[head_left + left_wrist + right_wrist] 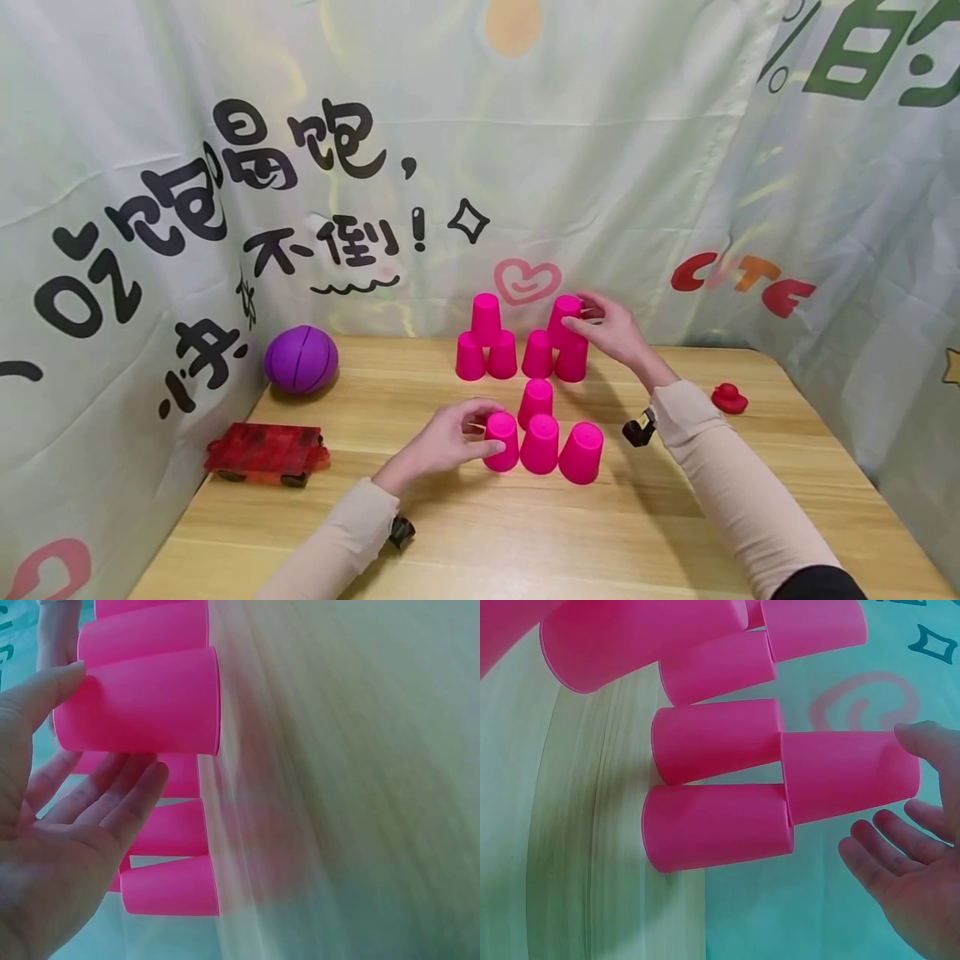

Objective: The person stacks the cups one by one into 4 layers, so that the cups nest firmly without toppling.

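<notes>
My left hand (442, 433) holds the leftmost front pink cup (502, 442) at the table, thumb on its near side and fingers reaching behind. Beside it stand a second cup (540, 446) and a third cup (581, 454), with another cup (536, 403) behind; all are upside down. At the back right, my right hand (607, 325) is around a top cup (847, 772) resting on two lower cups (716, 829). Its thumb touches that cup near the narrow end. The other fingers are loose, with a gap showing between most of them and the cup.
Another three-cup stack (486, 321) stands left of the right hand's stack. On the left are a purple ball (302, 360) and a red toy car (266, 452). A small red hat-shaped piece (729, 398) lies to the right. Printed cloth (420, 75) hangs behind the wooden table (480, 550).
</notes>
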{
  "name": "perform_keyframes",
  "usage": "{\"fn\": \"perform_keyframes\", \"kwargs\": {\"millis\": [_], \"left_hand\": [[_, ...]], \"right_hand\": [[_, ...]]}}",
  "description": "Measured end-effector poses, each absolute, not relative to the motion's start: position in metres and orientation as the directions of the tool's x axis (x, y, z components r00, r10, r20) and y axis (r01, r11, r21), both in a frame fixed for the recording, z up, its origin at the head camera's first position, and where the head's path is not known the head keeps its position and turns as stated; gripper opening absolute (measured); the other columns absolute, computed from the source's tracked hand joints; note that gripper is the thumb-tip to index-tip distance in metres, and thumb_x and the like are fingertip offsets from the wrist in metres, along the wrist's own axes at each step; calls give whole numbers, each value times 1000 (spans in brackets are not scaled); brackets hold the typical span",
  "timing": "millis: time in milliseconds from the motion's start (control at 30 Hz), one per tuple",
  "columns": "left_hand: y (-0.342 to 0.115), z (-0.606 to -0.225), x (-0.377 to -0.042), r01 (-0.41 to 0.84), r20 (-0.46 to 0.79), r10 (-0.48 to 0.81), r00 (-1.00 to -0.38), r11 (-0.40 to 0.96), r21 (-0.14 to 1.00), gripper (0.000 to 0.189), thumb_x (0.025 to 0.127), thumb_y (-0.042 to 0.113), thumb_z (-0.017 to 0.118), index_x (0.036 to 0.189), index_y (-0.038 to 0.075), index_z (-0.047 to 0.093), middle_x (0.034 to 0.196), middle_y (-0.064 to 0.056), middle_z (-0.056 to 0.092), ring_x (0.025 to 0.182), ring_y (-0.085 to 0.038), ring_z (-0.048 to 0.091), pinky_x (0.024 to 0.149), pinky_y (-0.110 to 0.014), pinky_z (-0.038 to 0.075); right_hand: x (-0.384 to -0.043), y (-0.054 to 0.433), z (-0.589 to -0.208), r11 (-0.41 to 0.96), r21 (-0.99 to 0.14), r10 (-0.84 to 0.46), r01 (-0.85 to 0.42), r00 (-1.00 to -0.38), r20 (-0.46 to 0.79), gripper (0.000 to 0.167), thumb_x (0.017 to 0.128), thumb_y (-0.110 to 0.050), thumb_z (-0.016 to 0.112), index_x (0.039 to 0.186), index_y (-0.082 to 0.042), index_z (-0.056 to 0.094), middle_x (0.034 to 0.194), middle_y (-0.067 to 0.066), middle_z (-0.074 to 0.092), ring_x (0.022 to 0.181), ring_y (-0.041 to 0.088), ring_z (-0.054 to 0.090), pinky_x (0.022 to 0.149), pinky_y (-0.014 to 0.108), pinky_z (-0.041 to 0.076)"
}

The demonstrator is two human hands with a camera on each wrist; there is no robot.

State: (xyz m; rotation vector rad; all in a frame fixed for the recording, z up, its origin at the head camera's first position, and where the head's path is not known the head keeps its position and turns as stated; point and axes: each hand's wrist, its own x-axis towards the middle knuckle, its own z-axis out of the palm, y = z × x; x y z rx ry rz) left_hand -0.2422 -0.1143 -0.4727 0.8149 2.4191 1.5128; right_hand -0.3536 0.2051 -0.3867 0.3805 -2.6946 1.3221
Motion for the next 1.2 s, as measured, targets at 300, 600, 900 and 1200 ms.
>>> {"fn": "perform_keyframes", "kwargs": {"millis": [300, 600, 900, 1200], "left_hand": [[-112, -463, -249, 371, 184, 476, -860, 336, 866, 49, 91, 20, 85, 135, 10, 66, 124, -4, 73, 110, -22, 70, 101, -45, 61], [-101, -445, -263, 419, 284, 382, -880, 341, 842, 49, 89, 22, 86, 133, 13, 66, 122, -3, 73, 108, -23, 71, 97, -43, 62], [-83, -425, -279, 470, 383, 293, -876, 342, 814, 52, 89, 20, 85, 136, 8, 64, 121, -8, 74, 103, -26, 70, 92, -49, 63], [-65, -407, -295, 482, 421, 236, -876, 425, 766, 49, 91, 21, 82, 135, 11, 65, 119, -7, 73, 105, -24, 68, 92, -44, 62]], "right_hand": [[-333, 217, -388, 576, -772, -139, -270, -962, 233, 77, 98, -40, 74, 159, -7, 42, 151, 25, 56, 132, 45, 58, 108, 62, 53], [-307, 225, -394, 563, -766, -151, -310, -950, 273, 73, 97, -36, 76, 156, -4, 47, 150, 25, 57, 136, 45, 57, 113, 62, 48], [-279, 230, -407, 588, -755, -162, -292, -956, 244, 72, 97, -44, 75, 154, -8, 50, 149, 19, 60, 134, 40, 60, 108, 59, 53], [-256, 232, -423, 587, -747, -191, -312, -950, 246, 65, 97, -39, 77, 150, -9, 55, 143, 19, 66, 129, 39, 64, 105, 60, 55]]}}
